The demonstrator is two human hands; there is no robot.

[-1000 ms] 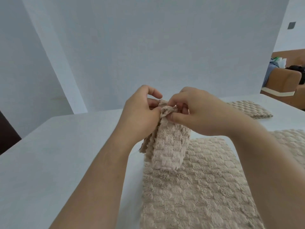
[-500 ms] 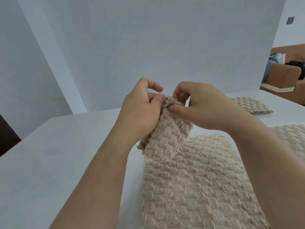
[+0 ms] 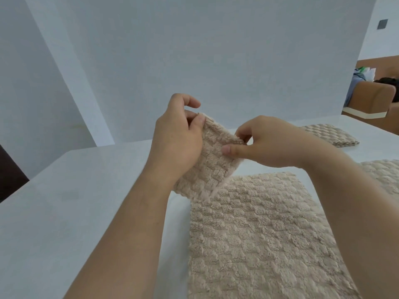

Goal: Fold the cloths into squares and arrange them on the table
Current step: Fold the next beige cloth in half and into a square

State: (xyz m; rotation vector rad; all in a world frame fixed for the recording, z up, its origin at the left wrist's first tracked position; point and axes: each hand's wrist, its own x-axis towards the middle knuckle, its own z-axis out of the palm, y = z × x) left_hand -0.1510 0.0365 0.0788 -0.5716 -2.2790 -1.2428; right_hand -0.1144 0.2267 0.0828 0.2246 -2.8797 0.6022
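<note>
Single head-worn wide-angle view, aimed forward and down across the table (image 3: 64, 212) toward the wall (image 3: 216, 50), close above the raised cloth (image 3: 213, 162)

The cloth (image 3: 212, 160) at frame centre is pale beige, its pile raised in a basket-weave of small blocks, with a plain hem. The flat cloth (image 3: 259, 234) at lower right shows the same beige and block weave. The folded cloth (image 3: 330, 134) at mid right is a greyer beige, chequered. The edge cloth (image 3: 383, 175) at the right border is beige too. The bench (image 3: 64, 212) is white, the wall (image 3: 194, 50) pale blue-grey. The sofa (image 3: 371, 98) at upper right is tan with a cream band; the switch (image 3: 383, 23) is dark grey
</note>
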